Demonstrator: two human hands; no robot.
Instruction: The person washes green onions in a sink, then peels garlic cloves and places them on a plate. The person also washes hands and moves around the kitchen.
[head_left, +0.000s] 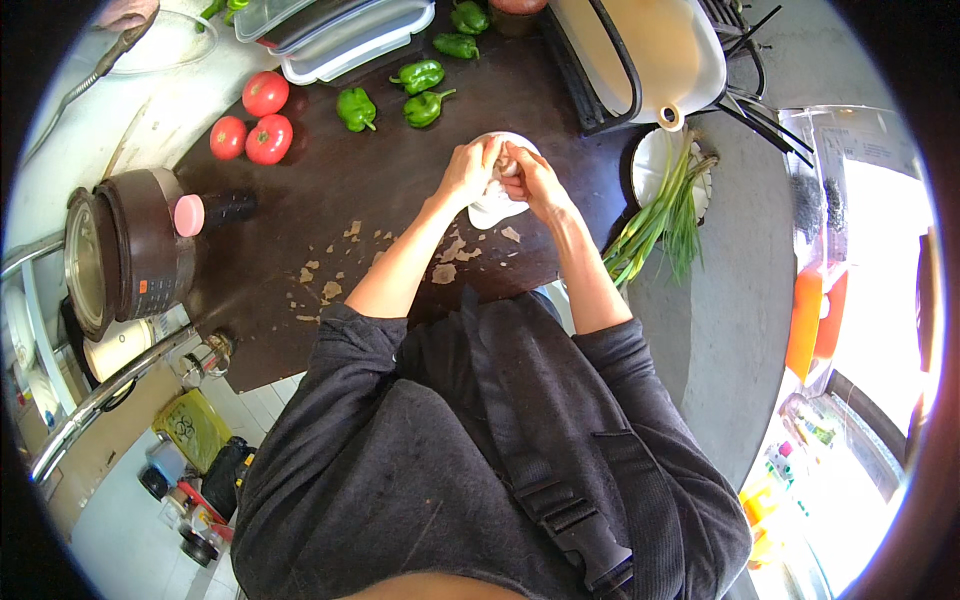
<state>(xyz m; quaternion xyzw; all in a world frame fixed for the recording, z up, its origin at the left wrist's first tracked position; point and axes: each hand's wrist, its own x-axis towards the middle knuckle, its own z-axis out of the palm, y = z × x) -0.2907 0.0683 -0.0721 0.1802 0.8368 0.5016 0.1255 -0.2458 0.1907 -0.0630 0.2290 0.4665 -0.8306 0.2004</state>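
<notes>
Both hands meet above a small white dish (487, 216) on the dark brown table. My left hand (466, 174) and my right hand (537, 180) grip a small pale bulb, apparently garlic (508, 163), between their fingertips. White pieces, too small to name surely, lie in the dish under the fingers. Green peppers (424, 109) lie on the table beyond the hands. Red tomatoes (268, 139) sit together at the upper left. To the right, green onions (666, 217) lie across a white plate (651, 169).
A rice cooker (150, 244) and a pink-lidded dark jar (189, 215) stand at the left. Clear lidded containers (360, 52) are at the top. A large white basin (712, 45) in a black rack (600, 120) stands at the upper right. Flaked patches mark the tabletop (300, 202).
</notes>
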